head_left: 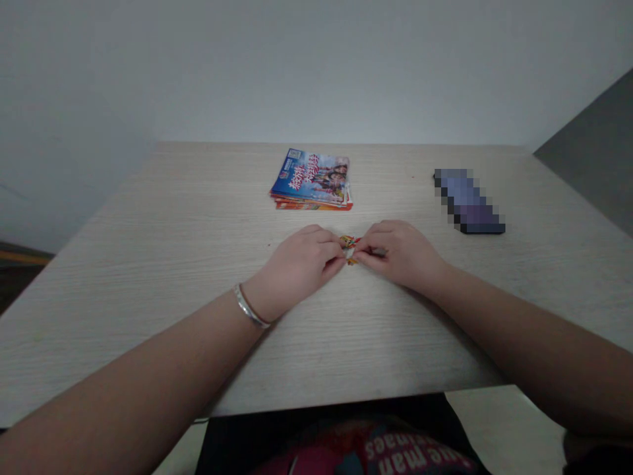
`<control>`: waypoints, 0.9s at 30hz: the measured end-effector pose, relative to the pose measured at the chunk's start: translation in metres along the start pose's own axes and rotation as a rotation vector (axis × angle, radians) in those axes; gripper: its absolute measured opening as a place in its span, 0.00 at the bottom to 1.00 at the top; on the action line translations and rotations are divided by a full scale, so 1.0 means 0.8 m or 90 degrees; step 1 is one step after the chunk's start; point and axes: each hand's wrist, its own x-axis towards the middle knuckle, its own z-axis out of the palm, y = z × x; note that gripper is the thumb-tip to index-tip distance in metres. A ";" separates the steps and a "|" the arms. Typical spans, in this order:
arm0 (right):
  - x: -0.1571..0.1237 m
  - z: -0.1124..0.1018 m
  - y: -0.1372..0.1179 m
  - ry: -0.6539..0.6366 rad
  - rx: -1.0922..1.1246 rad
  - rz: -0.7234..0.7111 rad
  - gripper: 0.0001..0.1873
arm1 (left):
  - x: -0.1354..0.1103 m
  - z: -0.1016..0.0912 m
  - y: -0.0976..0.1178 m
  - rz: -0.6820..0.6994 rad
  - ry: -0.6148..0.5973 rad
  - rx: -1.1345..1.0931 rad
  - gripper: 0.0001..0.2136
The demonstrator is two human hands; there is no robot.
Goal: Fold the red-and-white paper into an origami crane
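Note:
Between my two hands, low over the table, is a small piece of colourful printed paper (351, 252), red and yellow with a white part, seemingly folded. My left hand (311, 260), with a silver bracelet on its wrist, pinches the paper's left side between thumb and fingers. From the right, my right hand (398, 254) pinches the other side, its fingertips close to those of the left. Much of the paper is hidden by the fingers, so its exact shape cannot be made out.
Behind my hands lies a stack of colourful printed leaflets (311, 178), a blue one on top. A dark phone-like object (469, 201), pixelated, rests at the back right. The pale wood-grain table (198, 218) meets a white wall (346, 66) at its far edge.

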 end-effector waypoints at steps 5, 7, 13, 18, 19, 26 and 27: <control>0.006 0.001 -0.003 -0.023 -0.006 0.049 0.09 | 0.001 0.002 -0.003 -0.030 -0.002 -0.040 0.07; 0.010 0.003 -0.004 -0.028 -0.020 0.084 0.09 | 0.001 0.003 -0.003 -0.038 -0.009 -0.042 0.05; 0.016 0.007 -0.007 -0.042 0.007 0.152 0.08 | 0.000 0.001 0.000 -0.092 -0.020 -0.054 0.03; 0.017 0.009 -0.008 -0.046 0.007 0.157 0.07 | 0.000 -0.001 0.000 -0.097 -0.019 -0.046 0.02; 0.018 0.009 -0.008 -0.047 0.007 0.162 0.07 | 0.000 -0.001 0.000 -0.091 -0.019 -0.042 0.03; 0.020 0.011 -0.009 -0.034 0.037 0.189 0.06 | 0.002 -0.001 0.001 -0.072 -0.029 0.000 0.05; 0.020 0.011 -0.009 -0.035 0.036 0.191 0.06 | 0.002 -0.001 0.001 -0.073 -0.031 0.000 0.05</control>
